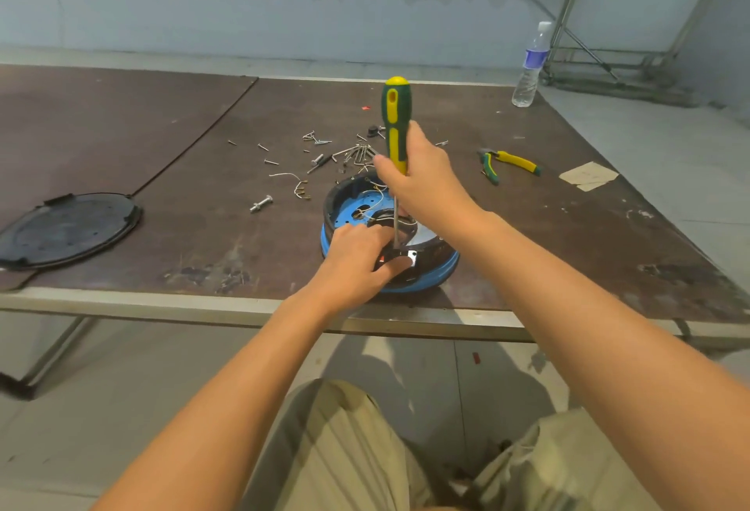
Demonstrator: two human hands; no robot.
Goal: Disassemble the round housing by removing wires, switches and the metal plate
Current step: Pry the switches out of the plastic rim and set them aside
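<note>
Your right hand point(422, 186) grips screwdriver point(395, 121) upright in housing point(444, 265); left hand point(357, 257) grips its rim. Loose screws point(350, 153), pliers point(509, 163) behind; lid point(69, 228) far left.

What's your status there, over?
Right hand grips screwdriver, tip down in housing. Left hand grips housing rim. Wires inside. Nothing blocking.

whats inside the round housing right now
A blue perforated floor, thin loose wires and the shaft of the screwdriver the right hand grips. The left hand, gripping the near rim of the round housing, covers the near part.
</note>
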